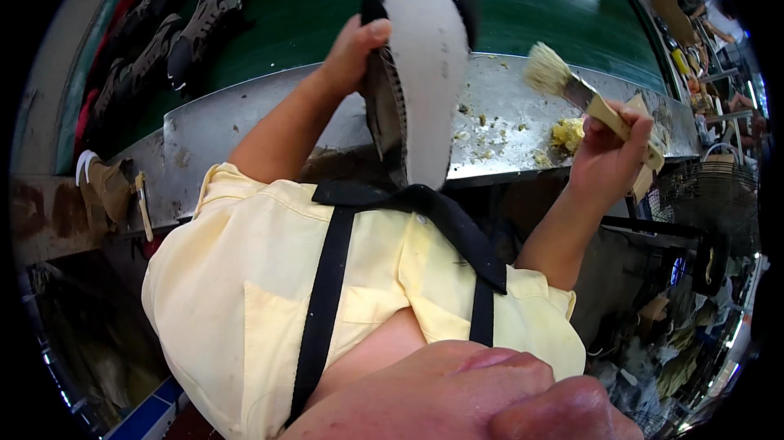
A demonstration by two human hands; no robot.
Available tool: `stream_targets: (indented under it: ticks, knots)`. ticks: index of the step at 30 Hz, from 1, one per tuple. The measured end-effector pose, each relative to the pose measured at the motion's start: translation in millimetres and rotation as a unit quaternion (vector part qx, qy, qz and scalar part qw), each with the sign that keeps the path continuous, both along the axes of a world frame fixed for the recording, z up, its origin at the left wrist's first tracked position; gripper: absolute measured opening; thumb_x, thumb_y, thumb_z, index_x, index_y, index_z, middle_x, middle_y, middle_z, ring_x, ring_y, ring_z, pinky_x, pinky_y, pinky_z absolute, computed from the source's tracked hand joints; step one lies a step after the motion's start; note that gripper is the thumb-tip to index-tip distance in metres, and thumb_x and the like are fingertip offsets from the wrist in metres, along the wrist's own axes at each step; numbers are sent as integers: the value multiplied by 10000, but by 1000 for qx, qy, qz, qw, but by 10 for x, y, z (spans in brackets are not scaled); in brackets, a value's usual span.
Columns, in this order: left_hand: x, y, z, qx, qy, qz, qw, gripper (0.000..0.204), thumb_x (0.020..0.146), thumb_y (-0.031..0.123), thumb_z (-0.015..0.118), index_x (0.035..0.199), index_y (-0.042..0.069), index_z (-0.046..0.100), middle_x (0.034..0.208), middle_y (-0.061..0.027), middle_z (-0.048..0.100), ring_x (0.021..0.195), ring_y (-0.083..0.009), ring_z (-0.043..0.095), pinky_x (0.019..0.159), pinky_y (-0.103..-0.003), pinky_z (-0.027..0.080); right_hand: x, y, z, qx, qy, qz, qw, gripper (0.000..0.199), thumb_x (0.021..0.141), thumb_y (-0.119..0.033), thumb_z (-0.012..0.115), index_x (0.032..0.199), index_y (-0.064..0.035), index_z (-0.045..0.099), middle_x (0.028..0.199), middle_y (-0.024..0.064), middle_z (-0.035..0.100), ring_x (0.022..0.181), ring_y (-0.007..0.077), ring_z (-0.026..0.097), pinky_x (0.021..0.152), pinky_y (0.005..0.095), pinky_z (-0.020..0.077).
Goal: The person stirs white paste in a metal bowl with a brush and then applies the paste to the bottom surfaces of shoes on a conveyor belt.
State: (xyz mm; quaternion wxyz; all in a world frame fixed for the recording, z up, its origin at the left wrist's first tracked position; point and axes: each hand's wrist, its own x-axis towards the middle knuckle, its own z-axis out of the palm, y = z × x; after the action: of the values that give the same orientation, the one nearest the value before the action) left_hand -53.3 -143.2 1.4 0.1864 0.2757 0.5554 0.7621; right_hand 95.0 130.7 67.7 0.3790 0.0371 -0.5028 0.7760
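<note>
My left hand (353,52) is closed round the side of a dark shoe upper (382,117), thumb over its edge. The shoe is held on end in front of my chest, its pale flat underside (429,64) facing me and stitching along the rim. In my right hand (611,154), fingers wrapped round the handle, is a brush (549,73) with cream bristles and a wooden handle. Its bristles point up and left, apart from the shoe. A yellow crumbly lump (567,136) lies beside my right hand on the metal ledge (245,109).
Beyond the ledge runs a green belt (539,11), with several dark shoe uppers (200,32) at its left. Dried crumbs litter the ledge. Another brush (144,207) hangs at the left end. A wire-caged fan (710,191) stands at the right; another person (725,24) is farther back.
</note>
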Motion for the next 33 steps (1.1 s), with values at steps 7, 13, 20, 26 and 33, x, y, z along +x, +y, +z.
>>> stream_targets:
  ticks: [7,13,20,26,33]
  knots:
    - [231,234,62,-21,100,-59,993,908,692,756,513,1167,-18,482,1087,-101,555,994,-159,510,866,-302,409,-271,-566,568,182,57,-34,981,357,885,-324,567,728,-5,600,692,149,635,536,179,585,502,250,463]
    - [201,185,39,-17,121,-74,990,978,664,773,531,1231,-18,436,1154,-115,528,1058,-186,476,918,-319,378,-287,-570,543,173,68,-89,979,376,874,-337,584,704,-2,598,696,153,636,543,190,604,498,239,490]
    - [213,217,40,-77,148,-37,985,1057,549,741,667,1261,2,413,1171,-161,526,1104,-285,490,935,-376,381,-316,-398,466,216,150,-132,956,318,888,-287,574,759,3,577,725,147,619,640,229,632,486,260,518]
    - [223,203,49,-51,132,-46,989,963,597,679,674,1245,8,434,1133,-142,544,1071,-252,511,911,-364,402,68,-388,42,295,4,-150,944,220,897,-127,534,754,33,581,741,129,615,641,171,616,482,268,532]
    - [291,294,204,-98,125,-95,983,905,585,632,720,1203,17,473,1079,-124,565,1010,-236,531,883,-356,418,-164,-316,246,323,31,-230,917,235,883,-149,576,757,46,613,722,127,638,571,138,612,496,229,532]
